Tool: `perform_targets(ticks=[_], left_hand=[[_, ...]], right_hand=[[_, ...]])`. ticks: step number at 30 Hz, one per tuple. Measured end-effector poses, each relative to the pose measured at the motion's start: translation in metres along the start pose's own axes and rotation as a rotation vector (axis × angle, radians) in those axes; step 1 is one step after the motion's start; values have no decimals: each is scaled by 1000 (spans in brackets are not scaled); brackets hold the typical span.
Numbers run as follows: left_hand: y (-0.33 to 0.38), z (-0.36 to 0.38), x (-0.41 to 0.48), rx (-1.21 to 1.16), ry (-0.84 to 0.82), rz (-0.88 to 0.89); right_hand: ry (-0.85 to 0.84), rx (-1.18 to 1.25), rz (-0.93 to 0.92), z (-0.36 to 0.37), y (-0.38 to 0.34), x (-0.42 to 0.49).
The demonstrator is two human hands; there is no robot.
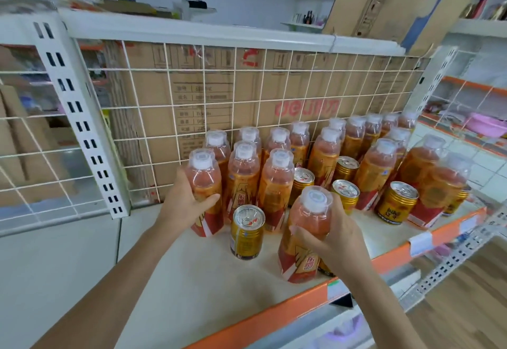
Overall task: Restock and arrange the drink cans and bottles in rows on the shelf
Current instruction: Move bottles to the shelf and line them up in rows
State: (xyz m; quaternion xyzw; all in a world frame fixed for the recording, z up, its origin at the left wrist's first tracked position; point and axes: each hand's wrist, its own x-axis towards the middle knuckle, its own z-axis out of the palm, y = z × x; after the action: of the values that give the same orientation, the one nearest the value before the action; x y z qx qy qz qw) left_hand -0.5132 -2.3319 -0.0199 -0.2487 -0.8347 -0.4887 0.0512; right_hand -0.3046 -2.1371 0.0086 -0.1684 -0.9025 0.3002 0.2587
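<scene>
Orange drink bottles with white caps stand in rows on the cream shelf [192, 271]. My left hand [186, 206] grips the leftmost bottle [204, 184] at the end of the front row. My right hand [332, 239] grips another bottle [307, 228] near the shelf's orange front edge. A gold can [247, 232] stands between the two held bottles. More gold cans [397, 201] stand among the bottles further right. A can is partly hidden behind my right hand.
A white wire grid [247, 96] backs the shelf, with cardboard boxes [208, 107] behind it. A white slotted upright [82, 118] stands at the left. The orange price rail [384, 263] runs along the shelf front. Another shelf bay with a pink basin [482, 125] lies to the right.
</scene>
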Motion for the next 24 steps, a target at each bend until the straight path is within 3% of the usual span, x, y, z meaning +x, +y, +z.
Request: perform_targets(ticks=[7,12,24], left_hand=[[-3,-16,-32,-26,-23,-28],[-3,-35,-69,-14,-11,-72],[-20,-108,-137,60,189,-193]], right_hand=[[-42,65,-71,10,0,2],[-176,202,-131,18,-13,-1],[-457,394,-203,75,-62,9]])
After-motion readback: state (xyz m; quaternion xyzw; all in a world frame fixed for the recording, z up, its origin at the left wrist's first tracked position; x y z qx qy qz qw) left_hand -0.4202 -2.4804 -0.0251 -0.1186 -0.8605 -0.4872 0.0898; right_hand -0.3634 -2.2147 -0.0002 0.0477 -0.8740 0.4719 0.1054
